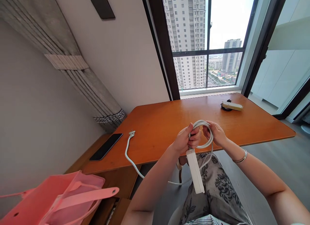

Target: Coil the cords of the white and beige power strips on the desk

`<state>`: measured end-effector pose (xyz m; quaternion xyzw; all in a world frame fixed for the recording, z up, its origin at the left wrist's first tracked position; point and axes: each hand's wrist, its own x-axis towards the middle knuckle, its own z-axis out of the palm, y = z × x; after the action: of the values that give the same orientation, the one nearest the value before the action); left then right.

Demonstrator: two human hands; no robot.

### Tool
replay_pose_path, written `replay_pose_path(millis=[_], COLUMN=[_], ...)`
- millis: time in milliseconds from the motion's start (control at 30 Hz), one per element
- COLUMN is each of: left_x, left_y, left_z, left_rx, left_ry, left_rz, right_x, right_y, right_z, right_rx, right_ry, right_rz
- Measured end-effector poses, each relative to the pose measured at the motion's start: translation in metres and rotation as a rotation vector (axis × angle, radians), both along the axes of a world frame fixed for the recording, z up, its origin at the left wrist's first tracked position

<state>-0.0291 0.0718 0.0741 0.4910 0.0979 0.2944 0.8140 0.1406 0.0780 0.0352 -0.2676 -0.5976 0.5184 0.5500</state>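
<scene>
My left hand (187, 139) is closed round a loop of white cable (201, 122) above the table's front edge. Below that hand a white power strip (195, 171) hangs over my lap, seen from a plain side. My right hand (215, 133) pinches the right side of the coil, its fingertips partly behind the loops. From the coil the cable drops in front of my legs and passes behind my left forearm. Its far end, with a white plug (131, 133), lies on the table's left part.
On the orange-brown wooden table (157, 121) a dark tablet (106, 146) lies at the left. Another power strip (232, 105) with a black cord rests at the far right. A pink bag (60, 199) stands at lower left. Behind the table is a window (208, 52).
</scene>
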Motion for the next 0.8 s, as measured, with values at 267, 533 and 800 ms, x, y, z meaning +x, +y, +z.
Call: replay_pose_path(millis=[267,533,800], left_x=[0.000,-0.008,-0.022], left_y=[0.006,0.001,0.002], left_z=[-0.003,0.008,0.021], left_rx=[-0.116,-0.126,0.195], left_ry=[-0.072,-0.121,-0.199], left_rz=[0.097,0.251,0.566], right_x=[-0.006,0.005,0.020], right_y=[0.006,0.005,-0.005], right_z=[-0.004,-0.019,-0.055], right_rx=[0.001,-0.017,-0.115], right_ry=[0.011,-0.142,-0.323], right_rz=[-0.089,-0.015,0.083])
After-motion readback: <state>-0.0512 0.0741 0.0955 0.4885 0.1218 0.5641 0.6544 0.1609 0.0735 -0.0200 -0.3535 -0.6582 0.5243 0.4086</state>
